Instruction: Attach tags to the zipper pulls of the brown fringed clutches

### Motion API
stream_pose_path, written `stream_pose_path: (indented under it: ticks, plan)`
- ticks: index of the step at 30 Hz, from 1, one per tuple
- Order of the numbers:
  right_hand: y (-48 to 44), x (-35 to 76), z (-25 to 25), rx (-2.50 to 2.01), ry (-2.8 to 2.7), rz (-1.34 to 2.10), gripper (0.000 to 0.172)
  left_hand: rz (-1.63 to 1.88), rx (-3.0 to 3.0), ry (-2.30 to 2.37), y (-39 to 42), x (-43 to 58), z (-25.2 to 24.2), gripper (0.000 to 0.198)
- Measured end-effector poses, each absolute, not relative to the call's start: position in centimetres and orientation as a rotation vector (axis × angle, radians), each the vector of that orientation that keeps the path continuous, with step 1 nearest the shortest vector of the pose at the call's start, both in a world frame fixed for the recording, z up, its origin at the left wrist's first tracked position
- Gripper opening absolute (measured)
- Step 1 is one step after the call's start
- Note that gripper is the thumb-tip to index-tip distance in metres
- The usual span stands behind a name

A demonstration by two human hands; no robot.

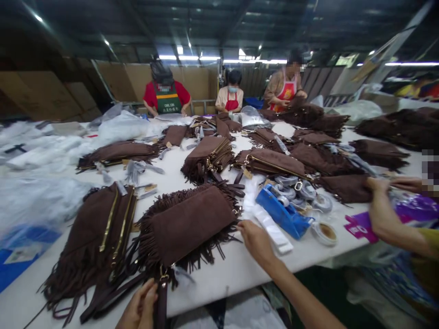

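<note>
A brown suede fringed bag [188, 224] lies flat on the white table [222, 274] in front of me. My left hand [140, 307] at the bottom edge is closed around the bag's dark strap [161, 301], just below its gold ring. My right hand [255, 242] rests at the bag's right edge, its fingers curled against the fringe. To the left lies a stack of the same brown bags with gold zips [99, 242].
A blue tape dispenser [284, 212], tape rolls [324, 230] and white strips [274, 233] lie right of my hand. A co-worker's arm [387, 224] reaches in from the right. Piles of brown bags cover the table; three people work at the far end. Plastic bags [34, 201] lie left.
</note>
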State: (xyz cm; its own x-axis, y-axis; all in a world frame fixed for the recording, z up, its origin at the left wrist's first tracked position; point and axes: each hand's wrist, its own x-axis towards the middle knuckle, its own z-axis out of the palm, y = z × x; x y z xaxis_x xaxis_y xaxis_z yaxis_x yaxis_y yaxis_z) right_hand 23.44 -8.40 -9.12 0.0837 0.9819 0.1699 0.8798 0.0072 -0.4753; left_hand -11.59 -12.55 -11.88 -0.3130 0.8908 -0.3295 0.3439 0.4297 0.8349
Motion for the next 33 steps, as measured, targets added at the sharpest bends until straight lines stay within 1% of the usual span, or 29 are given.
stream_pose_path:
  ticks: [2,4,5,7,8,10,12,14,17,20,23,26,29,31,33]
  plan:
    - [-7.1,26.9,-9.6,-1.988,-1.907,0.189,0.019,0.757,1.338,1.996,-12.6,-10.7,-12.0,0.055]
    - [-6.5,28.7,-10.4,-2.034,-2.107,0.084,0.024,0.653,1.516,2.012,-12.4,-9.7,-12.1,0.043]
    - [-6.4,29.1,-10.9,-2.054,-2.196,0.033,0.023,0.596,1.551,2.007,-12.3,-9.4,-12.1,0.036]
    - [-6.7,29.5,-11.9,-2.077,-2.276,-0.015,0.013,0.496,1.558,1.997,-12.2,-9.4,-12.0,0.027]
    - [-6.9,29.5,-12.3,-2.086,-2.271,-0.02,0.012,0.471,1.545,1.993,-12.2,-9.7,-11.9,0.025]
    - [-7.4,29.7,-13.0,-2.105,-2.239,-0.032,0.019,0.491,1.509,2.001,-12.2,-10.5,-11.7,0.024]
    - [-7.8,29.9,-13.3,-2.109,-2.175,-0.027,0.022,0.586,1.49,2.028,-12.4,-11.0,-11.2,0.026]
    - [-8.1,30.1,-13.5,-2.055,-2.13,0.011,0.021,0.706,1.496,2.036,-12.6,-10.7,-10.5,0.03]
    - [-8.5,30.0,-13.6,-1.913,-2.185,0.038,0.019,0.831,1.512,1.929,-12.9,-8.7,-9.5,0.033]
    - [-8.6,29.7,-13.7,-1.904,-2.251,-0.07,0.013,0.854,1.56,1.808,-13.0,-6.0,-8.9,0.03]
    - [-8.6,29.6,-13.7,-1.976,-2.161,-0.136,0.018,0.811,1.661,1.739,-13.0,-4.0,-8.7,0.025]
    - [-9.0,29.4,-13.4,-1.999,-2.039,-0.107,0.019,0.807,1.727,1.682,-12.8,-2.7,-8.5,0.021]
    - [-9.7,29.0,-13.4,-1.982,-2.114,-0.07,0.017,0.816,1.789,1.576,-12.7,-1.4,-8.0,0.02]
    - [-10.0,28.9,-13.8,-1.971,-2.138,0.095,0.017,0.792,1.845,1.488,-12.6,-0.2,-7.8,0.02]
    - [-10.2,29.0,-14.3,-1.975,-2.042,0.37,0.023,0.771,1.885,1.392,-12.4,1.0,-7.7,0.02]
